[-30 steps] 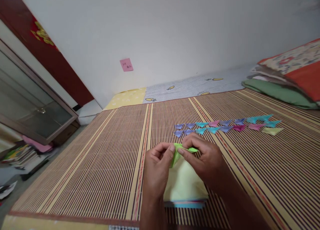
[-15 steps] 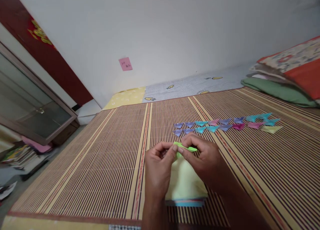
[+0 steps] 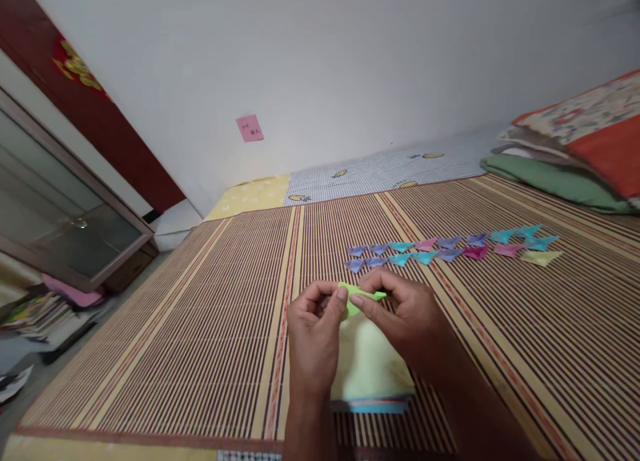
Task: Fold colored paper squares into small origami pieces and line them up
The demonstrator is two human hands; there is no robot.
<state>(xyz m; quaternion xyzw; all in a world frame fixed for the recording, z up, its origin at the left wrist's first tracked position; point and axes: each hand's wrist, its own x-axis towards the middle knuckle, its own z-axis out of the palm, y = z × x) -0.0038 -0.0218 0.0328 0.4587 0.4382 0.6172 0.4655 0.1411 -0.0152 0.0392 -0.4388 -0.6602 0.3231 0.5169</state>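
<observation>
Both hands pinch a small folded piece of green paper point(image 3: 361, 294) just above a striped bamboo mat point(image 3: 200, 327). My left hand point(image 3: 314, 341) grips its left end between thumb and fingers; my right hand point(image 3: 406, 321) pinches its right part. Under the hands lies a stack of square paper sheets point(image 3: 370, 371), pale yellow on top with blue and pink edges showing below. Beyond the hands, several small folded paper triangles point(image 3: 450, 247) in purple, teal, pink and yellow lie in two rows on the mat.
Folded bedding and a pillow point(image 3: 575, 154) sit at the far right. A pink sticky note point(image 3: 249, 128) is on the white wall. A glass-fronted cabinet point(image 3: 60, 214) and a pile of books point(image 3: 35, 311) stand on the floor at left, past the mat's edge.
The green paper has been folded down flatter and smaller between my fingertips. Both hands stayed in nearly the same place above the paper stack.
</observation>
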